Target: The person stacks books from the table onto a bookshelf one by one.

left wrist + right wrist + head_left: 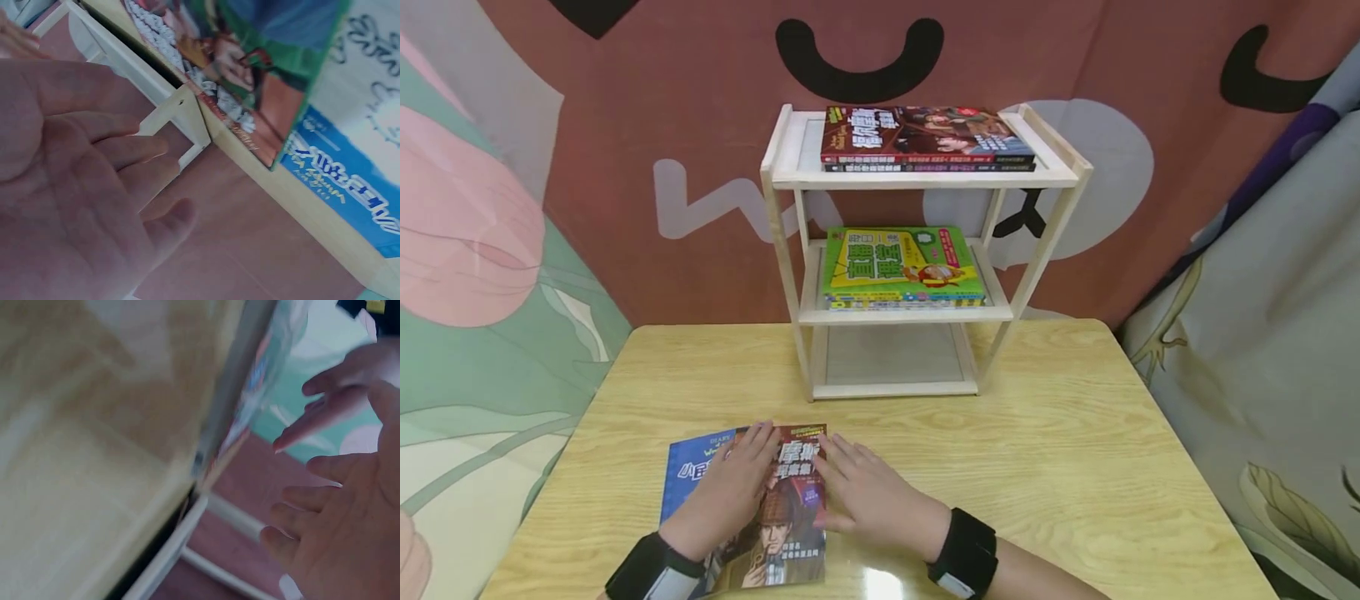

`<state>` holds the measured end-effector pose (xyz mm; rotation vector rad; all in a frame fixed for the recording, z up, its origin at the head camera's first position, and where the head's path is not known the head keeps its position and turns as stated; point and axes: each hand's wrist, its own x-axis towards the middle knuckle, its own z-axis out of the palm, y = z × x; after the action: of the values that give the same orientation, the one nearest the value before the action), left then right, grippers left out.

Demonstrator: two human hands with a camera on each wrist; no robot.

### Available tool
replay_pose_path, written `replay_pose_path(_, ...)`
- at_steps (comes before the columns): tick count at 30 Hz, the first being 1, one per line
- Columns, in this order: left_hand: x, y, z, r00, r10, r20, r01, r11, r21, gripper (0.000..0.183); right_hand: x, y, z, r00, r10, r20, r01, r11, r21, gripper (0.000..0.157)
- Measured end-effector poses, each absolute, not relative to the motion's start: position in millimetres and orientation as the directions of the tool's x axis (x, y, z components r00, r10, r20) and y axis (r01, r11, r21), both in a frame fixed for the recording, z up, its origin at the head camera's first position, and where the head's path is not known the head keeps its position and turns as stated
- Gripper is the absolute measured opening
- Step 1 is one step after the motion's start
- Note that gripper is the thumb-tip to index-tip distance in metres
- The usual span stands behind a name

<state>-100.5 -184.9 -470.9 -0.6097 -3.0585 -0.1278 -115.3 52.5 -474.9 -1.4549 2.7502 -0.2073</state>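
A dark brown book point(801, 517) with a man in a cap on its cover lies on the table, partly over a blue book point(685, 471) at its left. My left hand point(737, 479) is over the two books, its fingers extended and partly covering both covers. At the brown book's right edge is my right hand point(880, 500), palm down, fingers spread and fingertips overlapping the cover's edge in the head view. Both palms show in the wrist views, the left hand point(81, 181) with fingers outstretched beside the blue book point(375, 231), the right hand point(337, 512) grasping nothing.
A white three-tier shelf point(925, 317) stands at the table's back. Red and dark books point(925, 137) lie flat on its top tier, and a stack of green and yellow books point(902, 267) on the middle one. Printed curtains hang behind the wooden table point(1060, 467).
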Motion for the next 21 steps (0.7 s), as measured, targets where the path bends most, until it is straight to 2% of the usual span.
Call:
replay_pose_path(5,-101.2,-189.9,-474.5,-0.937,0.346,-0.050,0.341,0.936,0.083,0.053,-100.9,38.8,-484.3,-0.515,-0.855,-0.060,-0.850,0.518,-0.090,0.098)
replay_pose_path(10,-101.9,-195.5,-475.7,-0.946,0.299,-0.124,0.295,0.954,0.055,0.055,-91.6,24.1,-489.3,-0.427,-0.896,-0.122,-0.902,0.432,-0.017,0.114)
replay_pose_path(12,-101.3,-196.8,-476.7,-0.944,0.297,-0.143,0.294,0.955,0.044,0.055,-90.6,18.5,-490.3,-0.407,-0.902,-0.145,-0.910,0.414,-0.021,0.114)
replay_pose_path(16,-100.5,-197.7,-479.5,-0.942,0.297,-0.155,0.297,0.955,0.023,0.055,-87.6,7.4,-496.6,-0.410,-0.893,-0.187,-0.907,0.420,-0.017,0.113)
replay_pose_path(21,-100.4,-197.0,-481.4,-0.947,0.279,-0.158,0.280,0.960,0.017,0.054,-80.2,-2.2,-505.7,-0.422,-0.886,-0.190,-0.905,0.401,0.140,0.108)
